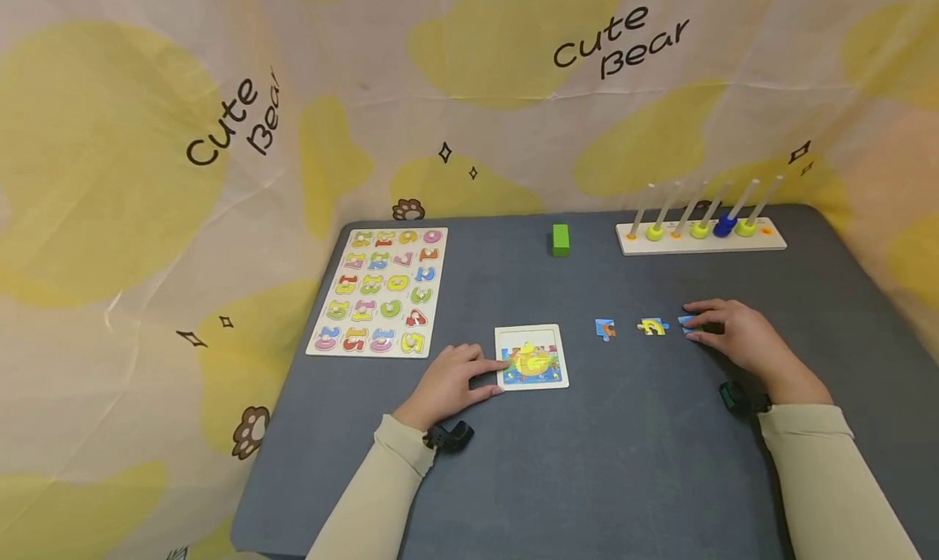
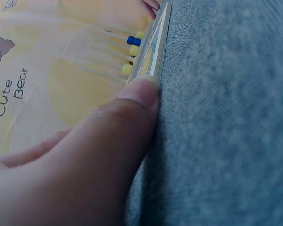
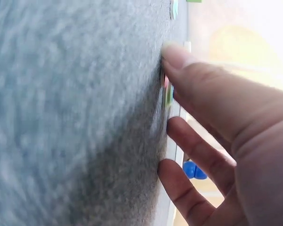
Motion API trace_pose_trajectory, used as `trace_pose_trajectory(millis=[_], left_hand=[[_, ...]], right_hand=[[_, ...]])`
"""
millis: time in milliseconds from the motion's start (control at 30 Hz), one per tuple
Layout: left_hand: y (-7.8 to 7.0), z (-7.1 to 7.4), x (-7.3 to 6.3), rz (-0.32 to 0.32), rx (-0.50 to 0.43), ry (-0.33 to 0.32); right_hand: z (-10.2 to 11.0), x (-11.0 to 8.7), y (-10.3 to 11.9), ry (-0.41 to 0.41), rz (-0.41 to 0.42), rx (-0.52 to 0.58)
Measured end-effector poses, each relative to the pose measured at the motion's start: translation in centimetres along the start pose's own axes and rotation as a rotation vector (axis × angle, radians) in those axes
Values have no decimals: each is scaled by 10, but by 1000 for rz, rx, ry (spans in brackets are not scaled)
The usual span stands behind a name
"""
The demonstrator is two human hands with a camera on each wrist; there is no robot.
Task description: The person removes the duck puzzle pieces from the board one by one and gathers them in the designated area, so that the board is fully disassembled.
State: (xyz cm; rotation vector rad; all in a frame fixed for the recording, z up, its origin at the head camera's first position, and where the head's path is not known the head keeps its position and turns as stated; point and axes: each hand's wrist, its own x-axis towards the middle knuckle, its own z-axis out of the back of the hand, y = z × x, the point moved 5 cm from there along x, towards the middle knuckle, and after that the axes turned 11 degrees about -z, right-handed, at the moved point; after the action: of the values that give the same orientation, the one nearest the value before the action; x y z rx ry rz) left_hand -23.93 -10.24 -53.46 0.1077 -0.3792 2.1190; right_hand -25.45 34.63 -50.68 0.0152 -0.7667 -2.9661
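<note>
My left hand (image 1: 455,381) rests at the left side of a small white-framed duck jigsaw (image 1: 531,385), its index finger over the left edge and its thumb by the lower left corner. In the left wrist view, the thumb (image 2: 127,113) touches the jigsaw's edge. The duck picture fills the lower part of the frame, under a pale strip. Further right, my right hand (image 1: 748,344) pinches a blue jigsaw piece (image 1: 685,321) low at the tabletop, partly hidden by the fingers. A yellow-and-blue piece (image 1: 651,327) and a blue-and-brown piece (image 1: 605,328) lie between the jigsaw and this hand.
A number board (image 1: 433,299) with colourful numerals lies at the left of the grey table (image 1: 587,478). At the back stand a green block (image 1: 561,240) and a white peg stand (image 1: 697,248) with yellow and blue beads. A printed cloth (image 1: 499,128) hangs behind.
</note>
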Motion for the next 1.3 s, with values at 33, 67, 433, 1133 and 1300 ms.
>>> trace_pose_trajectory(millis=[33,67,433,1133,1300], left_hand=[[0,0,0,-1,1,-3],[1,0,0,-1,3,-6],[0,-4,1,-22,-95,-42],[-6,-2,-4,-146,-20,-114],[-4,2,-3,-139,-19,-120]], right_hand=[[0,1,0,-3,0,-1],[-1,2,1,-7,-1,-2],[15,-15,64,-196,101,38],[-139,17,233,135,170,66],[-138,16,235,136,180,81]])
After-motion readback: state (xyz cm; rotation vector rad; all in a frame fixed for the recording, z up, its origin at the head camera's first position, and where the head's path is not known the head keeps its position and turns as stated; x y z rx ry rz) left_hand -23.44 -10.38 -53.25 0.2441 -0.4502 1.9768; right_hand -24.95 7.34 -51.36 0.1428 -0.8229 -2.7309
